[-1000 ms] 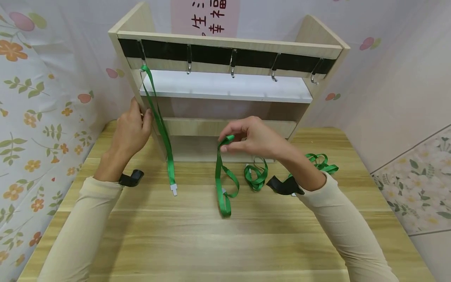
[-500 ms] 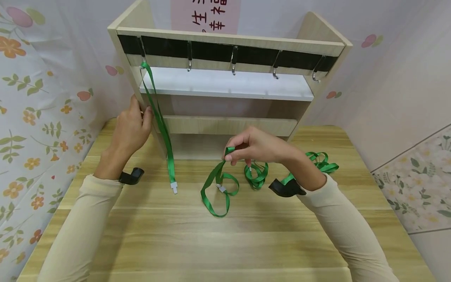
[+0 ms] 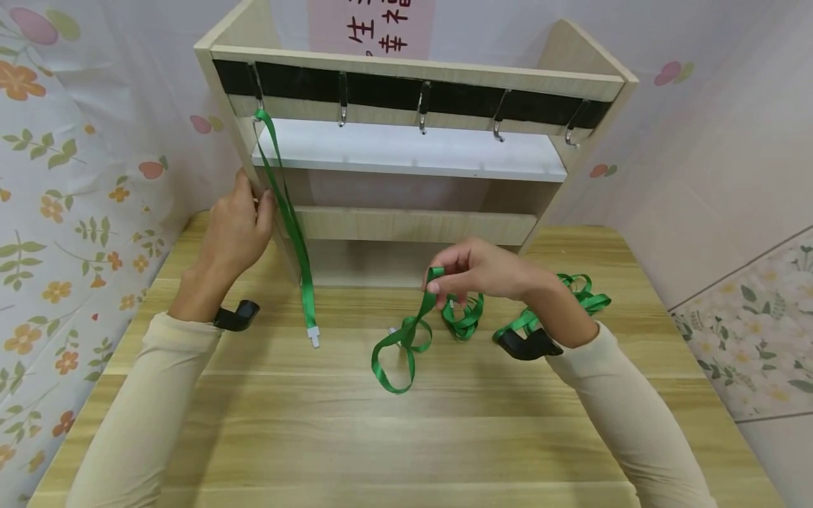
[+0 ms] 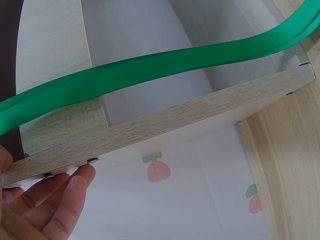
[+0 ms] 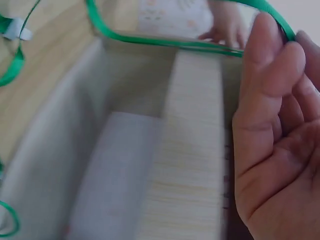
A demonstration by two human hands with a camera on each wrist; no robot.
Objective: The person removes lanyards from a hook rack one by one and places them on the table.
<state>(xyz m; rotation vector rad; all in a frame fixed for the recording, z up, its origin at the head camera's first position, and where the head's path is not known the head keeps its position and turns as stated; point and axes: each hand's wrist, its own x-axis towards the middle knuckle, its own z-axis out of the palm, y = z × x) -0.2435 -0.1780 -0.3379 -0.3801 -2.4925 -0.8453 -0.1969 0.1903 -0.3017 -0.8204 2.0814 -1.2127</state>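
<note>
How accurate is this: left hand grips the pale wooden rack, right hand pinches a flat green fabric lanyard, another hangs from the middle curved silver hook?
Wrong hook: the head view shows the hanging flat green fabric lanyard on the leftmost curved silver hook, not the middle one. Rest is right: left hand grips the pale wooden rack, right hand pinches another lanyard.

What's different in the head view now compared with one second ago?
The right hand has moved rightward and lower in the picture, drawing the top of its pinched green lanyard along; the lanyard's lower end has opened into a rounder loop. Nothing was let go. The left hand still grips the side panel, and the hung lanyard stays on the leftmost hook.
</note>
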